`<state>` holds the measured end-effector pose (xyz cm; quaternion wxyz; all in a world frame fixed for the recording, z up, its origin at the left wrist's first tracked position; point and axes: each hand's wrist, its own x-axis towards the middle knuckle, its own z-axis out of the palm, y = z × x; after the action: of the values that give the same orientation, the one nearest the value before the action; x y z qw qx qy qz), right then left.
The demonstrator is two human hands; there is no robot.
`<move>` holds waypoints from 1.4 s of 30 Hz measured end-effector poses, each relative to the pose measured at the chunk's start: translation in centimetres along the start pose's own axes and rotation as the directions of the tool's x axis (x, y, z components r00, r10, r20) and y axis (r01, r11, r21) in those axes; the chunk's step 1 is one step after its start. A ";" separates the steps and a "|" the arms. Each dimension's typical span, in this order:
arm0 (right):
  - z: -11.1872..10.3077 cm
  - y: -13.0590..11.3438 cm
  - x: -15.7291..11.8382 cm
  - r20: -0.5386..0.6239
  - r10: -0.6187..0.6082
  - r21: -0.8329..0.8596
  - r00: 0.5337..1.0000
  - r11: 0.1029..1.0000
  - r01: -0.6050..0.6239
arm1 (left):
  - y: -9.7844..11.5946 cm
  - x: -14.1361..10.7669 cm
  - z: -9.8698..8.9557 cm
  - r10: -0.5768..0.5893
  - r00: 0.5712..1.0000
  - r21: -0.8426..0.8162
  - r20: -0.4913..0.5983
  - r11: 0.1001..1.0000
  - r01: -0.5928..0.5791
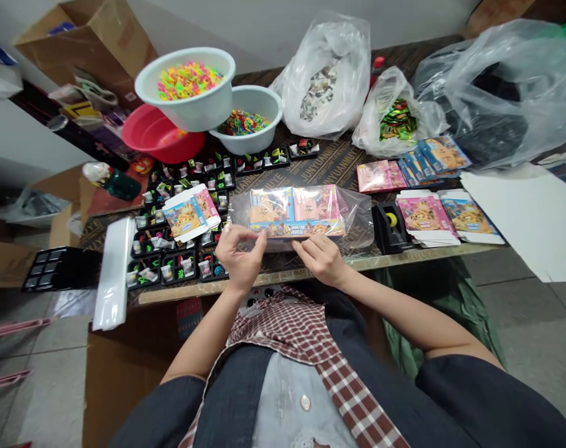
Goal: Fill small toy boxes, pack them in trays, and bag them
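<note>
A clear plastic bag lies on the table's front edge, around several printed cardboard boxes in blue, orange and pink. My left hand pinches the plastic at the boxes' lower front edge. My right hand presses its fingers on the same edge, to the right. Left of my hands, black trays hold many small wrapped pieces, and a flat printed box blank lies on them.
A black tape dispenser stands right of the bag, beside stacked box blanks. White bowls of colourful pieces, a red basin and bulging plastic bags fill the table's back. Cardboard cartons stand left.
</note>
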<state>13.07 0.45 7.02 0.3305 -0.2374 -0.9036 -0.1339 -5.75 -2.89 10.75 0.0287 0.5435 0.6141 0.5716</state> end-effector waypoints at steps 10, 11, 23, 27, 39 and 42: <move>1.9 3.2 0.3 0.159 -0.112 0.004 0.981 0.994 0.113 | -9.6 -1.9 1.1 -0.455 0.841 -0.437 0.291 0.719 0.540; 2.2 3.3 -0.2 0.230 -0.100 -0.002 0.968 0.995 0.104 | -9.9 -1.5 1.4 -0.461 0.834 -0.457 0.302 0.698 0.551; 2.1 1.1 -5.7 0.101 0.893 0.603 0.439 0.296 -0.740 | -10.4 -1.0 2.7 -0.514 0.818 -0.625 0.258 0.557 0.547; 2.1 2.9 -2.5 -0.043 0.968 0.787 0.247 0.185 -0.589 | -10.3 -0.8 2.8 -0.514 0.819 -0.635 0.254 0.551 0.542; 5.7 7.5 -3.4 0.335 0.890 0.929 0.310 -0.258 -0.264 | -10.8 -0.5 3.0 -0.532 0.754 -0.672 0.386 0.397 0.625; 6.2 7.9 -2.9 0.367 0.862 0.929 0.350 -0.316 -0.195 | -10.6 -0.4 3.8 -0.524 0.758 -0.728 0.389 0.329 0.601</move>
<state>15.77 8.62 1.16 0.6287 -0.3364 -0.3497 0.6076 -9.85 2.01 1.42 0.4989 0.2406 0.4212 0.7182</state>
